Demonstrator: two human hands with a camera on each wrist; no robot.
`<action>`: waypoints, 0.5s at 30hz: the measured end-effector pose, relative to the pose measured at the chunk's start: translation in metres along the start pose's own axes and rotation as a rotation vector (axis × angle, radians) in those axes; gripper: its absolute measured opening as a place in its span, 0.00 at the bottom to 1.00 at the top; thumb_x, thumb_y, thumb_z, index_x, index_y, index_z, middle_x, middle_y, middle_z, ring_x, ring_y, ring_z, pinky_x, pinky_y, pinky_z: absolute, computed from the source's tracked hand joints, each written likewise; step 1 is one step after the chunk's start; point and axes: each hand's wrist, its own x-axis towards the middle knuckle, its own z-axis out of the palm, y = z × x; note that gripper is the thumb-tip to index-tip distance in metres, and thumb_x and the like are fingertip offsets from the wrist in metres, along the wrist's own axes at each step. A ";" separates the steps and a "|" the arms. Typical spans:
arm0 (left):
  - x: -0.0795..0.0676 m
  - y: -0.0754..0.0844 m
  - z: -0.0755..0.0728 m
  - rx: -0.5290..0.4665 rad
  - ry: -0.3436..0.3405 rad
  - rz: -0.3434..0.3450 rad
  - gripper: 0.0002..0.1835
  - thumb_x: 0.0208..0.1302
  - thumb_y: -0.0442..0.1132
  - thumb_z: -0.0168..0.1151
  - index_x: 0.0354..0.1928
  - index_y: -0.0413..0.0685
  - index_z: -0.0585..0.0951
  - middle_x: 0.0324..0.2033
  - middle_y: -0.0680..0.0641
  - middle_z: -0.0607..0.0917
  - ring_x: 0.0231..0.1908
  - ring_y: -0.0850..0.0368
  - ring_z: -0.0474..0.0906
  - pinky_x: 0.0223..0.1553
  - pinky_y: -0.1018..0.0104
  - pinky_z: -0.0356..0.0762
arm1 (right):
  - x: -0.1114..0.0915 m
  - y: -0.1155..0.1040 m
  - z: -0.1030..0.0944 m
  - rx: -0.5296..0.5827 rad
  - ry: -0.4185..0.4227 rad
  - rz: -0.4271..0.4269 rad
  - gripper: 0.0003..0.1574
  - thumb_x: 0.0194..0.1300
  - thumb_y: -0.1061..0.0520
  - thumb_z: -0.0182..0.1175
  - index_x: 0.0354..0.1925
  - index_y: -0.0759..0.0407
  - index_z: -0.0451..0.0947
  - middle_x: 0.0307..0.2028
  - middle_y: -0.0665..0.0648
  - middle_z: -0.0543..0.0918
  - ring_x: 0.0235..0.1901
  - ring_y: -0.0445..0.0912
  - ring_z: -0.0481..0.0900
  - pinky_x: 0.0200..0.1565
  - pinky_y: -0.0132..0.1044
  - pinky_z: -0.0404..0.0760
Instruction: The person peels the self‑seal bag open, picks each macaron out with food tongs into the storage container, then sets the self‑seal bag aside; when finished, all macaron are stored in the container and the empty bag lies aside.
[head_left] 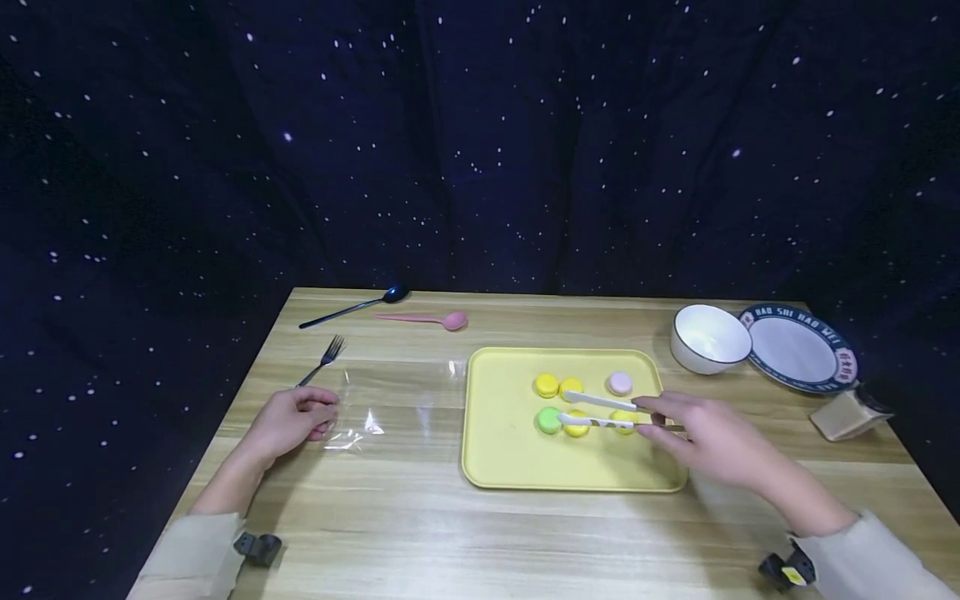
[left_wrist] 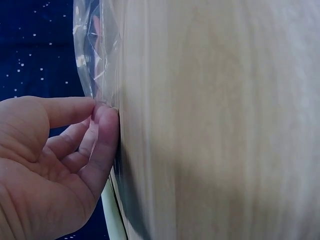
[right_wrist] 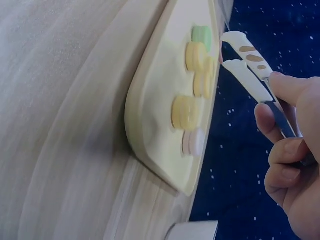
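Note:
My right hand holds small tongs with white paw-shaped tips, the tips parted above a pale yellow tray. On the tray lie several yellow macarons, a green macaron and a lilac macaron. In the head view the tongs overlap some of the yellow ones; the right wrist view shows nothing between the tips. Left of the tray, my left hand pinches the edge of a clear plastic bag between thumb and forefinger, and the bag spreads over the wood toward the tray.
A dark fork lies just beyond my left hand. Farther back are a dark blue spoon and a pink spoon. Right of the tray stand a white bowl, a blue-rimmed plate and a dark-capped jar.

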 end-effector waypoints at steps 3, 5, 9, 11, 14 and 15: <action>0.001 -0.001 -0.001 -0.001 0.004 -0.004 0.14 0.65 0.33 0.59 0.50 0.33 0.77 0.34 0.38 0.82 0.30 0.53 0.80 0.30 0.64 0.82 | -0.008 0.005 -0.004 0.050 0.065 0.018 0.22 0.65 0.46 0.61 0.54 0.53 0.78 0.32 0.38 0.76 0.20 0.32 0.66 0.21 0.27 0.69; 0.001 -0.001 -0.001 -0.005 0.004 -0.003 0.14 0.65 0.33 0.59 0.50 0.33 0.77 0.33 0.38 0.82 0.30 0.53 0.80 0.30 0.64 0.83 | -0.016 0.011 -0.006 0.074 0.125 0.041 0.22 0.64 0.50 0.63 0.55 0.55 0.78 0.31 0.39 0.76 0.18 0.32 0.65 0.19 0.27 0.67; 0.002 -0.002 -0.002 -0.016 0.007 0.004 0.14 0.64 0.33 0.59 0.50 0.32 0.77 0.33 0.38 0.82 0.29 0.53 0.80 0.31 0.63 0.83 | -0.034 0.031 -0.007 0.116 0.226 0.123 0.22 0.62 0.56 0.65 0.55 0.57 0.77 0.23 0.42 0.73 0.15 0.34 0.63 0.15 0.28 0.64; 0.002 -0.002 -0.002 -0.016 0.009 0.006 0.14 0.65 0.33 0.59 0.50 0.32 0.77 0.33 0.38 0.82 0.29 0.53 0.80 0.30 0.63 0.83 | -0.045 0.043 -0.006 0.117 0.241 0.203 0.22 0.64 0.54 0.63 0.56 0.56 0.77 0.22 0.45 0.73 0.14 0.37 0.64 0.14 0.31 0.64; 0.002 -0.004 -0.003 -0.015 0.009 0.001 0.14 0.65 0.33 0.59 0.50 0.32 0.77 0.33 0.38 0.82 0.29 0.53 0.80 0.30 0.63 0.83 | -0.061 0.061 -0.003 0.131 0.227 0.329 0.25 0.67 0.49 0.59 0.57 0.60 0.75 0.33 0.57 0.82 0.25 0.46 0.77 0.25 0.42 0.74; 0.002 -0.004 -0.003 -0.016 0.009 -0.002 0.14 0.65 0.33 0.59 0.50 0.32 0.77 0.33 0.39 0.82 0.29 0.53 0.80 0.30 0.63 0.83 | -0.066 0.066 -0.002 0.125 0.217 0.373 0.26 0.68 0.47 0.58 0.58 0.60 0.75 0.37 0.60 0.82 0.30 0.50 0.78 0.28 0.47 0.75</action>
